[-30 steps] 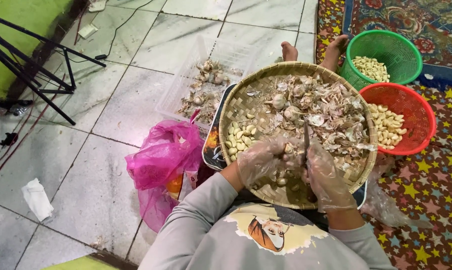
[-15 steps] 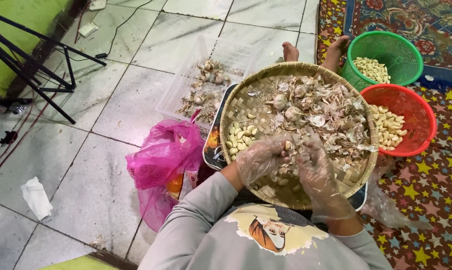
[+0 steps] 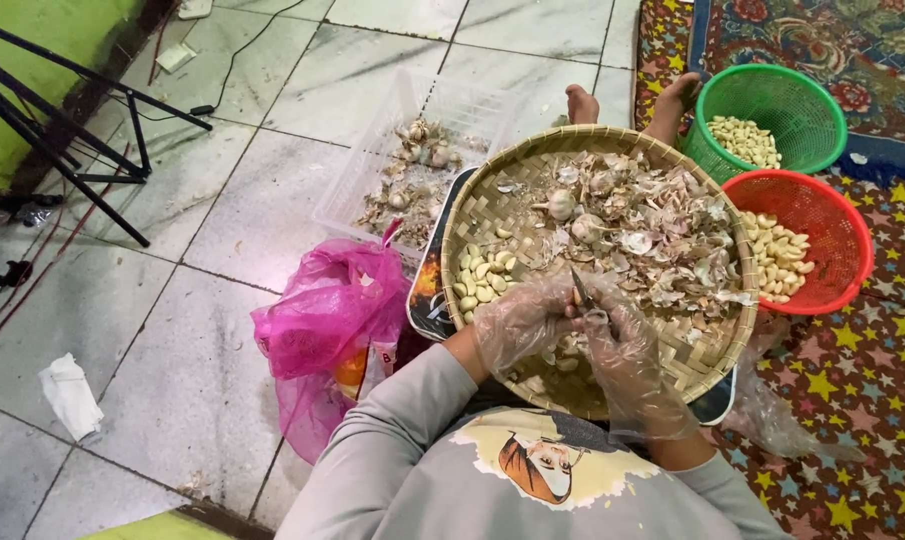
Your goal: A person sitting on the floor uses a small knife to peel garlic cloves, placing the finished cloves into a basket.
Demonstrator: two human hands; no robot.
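Note:
Both my hands wear thin clear plastic gloves and meet over the near side of a round woven bamboo tray (image 3: pixel 477 210). My right hand (image 3: pixel 627 350) grips a small knife (image 3: pixel 579 289), blade pointing away from me. My left hand (image 3: pixel 517 320) pinches a garlic clove against the blade; the clove itself is mostly hidden by the fingers. The tray carries a heap of papery garlic skins (image 3: pixel 662 235), a couple of whole bulbs (image 3: pixel 562 205) and a small pile of peeled cloves (image 3: pixel 480 278) at its left.
A red basket (image 3: pixel 822 205) and a green basket (image 3: pixel 772 95) with peeled cloves stand at the right. A clear plastic tub (image 3: pixel 372 170) of garlic sits beyond the tray. A pink plastic bag (image 3: pixel 327 320) lies left of my lap. A black tripod (image 3: pixel 62 120) stands far left.
My hands drew slightly toward me and closer together; the knife blade now tilts up between them. The tray and baskets stayed put.

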